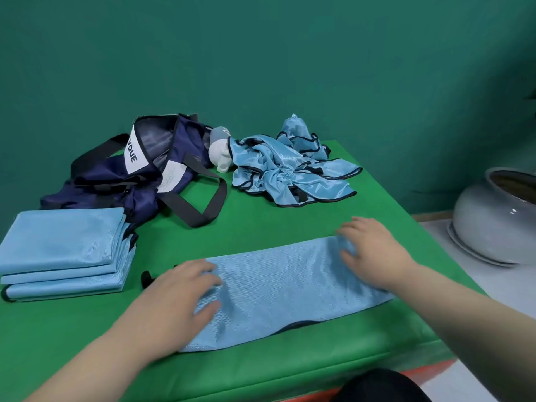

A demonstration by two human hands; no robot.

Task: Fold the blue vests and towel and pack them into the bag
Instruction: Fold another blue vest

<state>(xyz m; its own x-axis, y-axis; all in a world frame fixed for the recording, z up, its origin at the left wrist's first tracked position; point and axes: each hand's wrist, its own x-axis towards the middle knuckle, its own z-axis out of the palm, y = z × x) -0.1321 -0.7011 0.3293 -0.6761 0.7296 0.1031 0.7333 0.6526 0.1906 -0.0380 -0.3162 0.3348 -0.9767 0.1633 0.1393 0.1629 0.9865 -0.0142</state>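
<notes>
Head view, looking down over both forearms. Left hand lay flat, fingers spread, pressing on the left end of a half-folded blue vest. Right hand rested on the same vest's far right corner, fingers spread and slightly bent, tips down on the cloth. Vest stretched as a long band between the two hands, lying on the green mat; a curve of black trim showed along its near edge, below the span between the hands. A short black strap end stuck out just beyond the left hand's fingertips. Left of the left hand, close by but apart from it, sat a stack of folded blue vests, edges roughly squared. Beyond the left hand, behind the stack and touching it, lay the navy bag, mouth open, black handles slack on the mat. Beyond the right hand, well apart, a crumpled heap of blue vests. Between bag and heap, a white bottle. Off the mat, right of the right hand, a grey ceramic pot.
</notes>
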